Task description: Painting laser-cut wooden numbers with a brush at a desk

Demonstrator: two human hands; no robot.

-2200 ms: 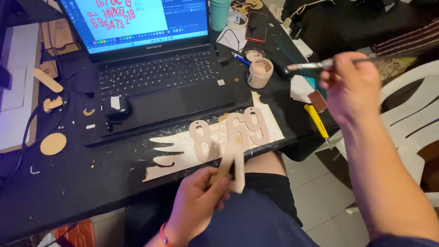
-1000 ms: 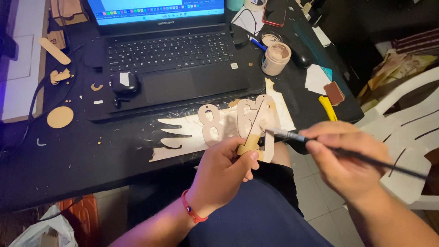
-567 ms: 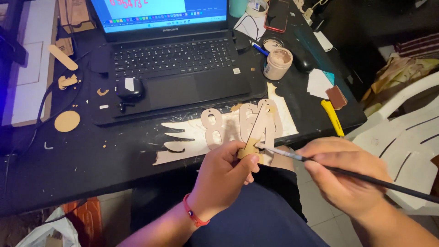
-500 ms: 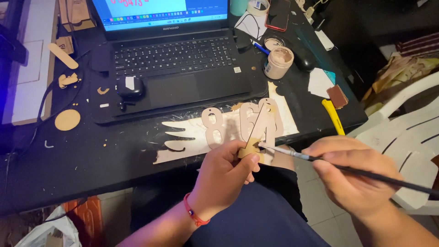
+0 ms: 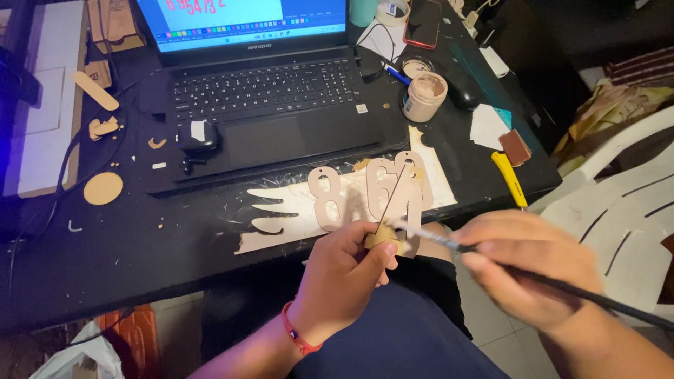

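On the left of the black desk lie a round wooden disc and small offcuts; keep these out of the work area. The open laptop sits behind, with a small dark earbud case on its palm rest.

Your left hand holds a thin wooden cut-out piece on edge over the desk front, above your lap. The grip is pinched on the lower end of the piece, thumb against fingers. Hold that pinch low so the upper surface stays free, and brace the wrist against your leg to steady it.

Just behind the piece, the cut-out wooden numerals lie flat on a pale sheet; avoid brushing against them.

Your right hand holds a thin paintbrush, the grip closed around the handle near the ferrule, with the tip touching the piece near its lower part. Use short, light strokes along the edge, and rotate the piece rather than the brush.

The open paint jar stands to the right of the laptop, well apart from the brush; reload there sparingly to prevent drips. A yellow-handled tool lies near the desk's right edge.
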